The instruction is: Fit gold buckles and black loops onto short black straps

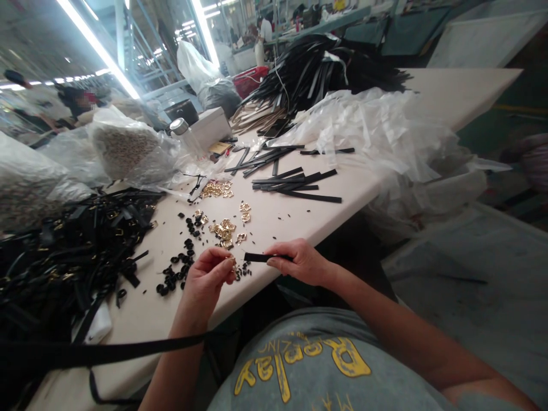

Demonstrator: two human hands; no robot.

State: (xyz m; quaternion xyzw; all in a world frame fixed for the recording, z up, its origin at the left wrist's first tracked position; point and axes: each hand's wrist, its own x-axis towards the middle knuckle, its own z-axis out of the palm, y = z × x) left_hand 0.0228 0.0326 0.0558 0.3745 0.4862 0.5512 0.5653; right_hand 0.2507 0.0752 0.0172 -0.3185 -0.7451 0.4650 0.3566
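Right hand [302, 261] pinches 1 black strap [255, 257] at table [268, 228] edge, free end toward left hand [210, 273], just apart. Left pinches small gold-coloured piece [232, 261]. Beyond: gold-coloured buckles [223, 228], black strips [295, 184], large black bundle [317, 65].

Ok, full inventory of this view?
table: 1, pale, centre
gold buckles: many, gold, mid-table
black rings: many, black, left of buckles
bits: many, black, scattered
loose strips: about twelve, black, beyond buckles
strap pile: 1, black, far
strap heap: 1, black, left
filled bags: 2+, clear, left
plastic sheeting: uncounted, whitish, right
box: 1, white, behind buckles
bottle: 1, silver-topped, beside box
container: 1, red, background
white item: 1, white, near left
people: 2+, blurred, left background
lights: several, white, overhead
shirt: 1, grey, bottom
left grip: 1, bare, on gold piece
right grip: 1, bare, on black strip
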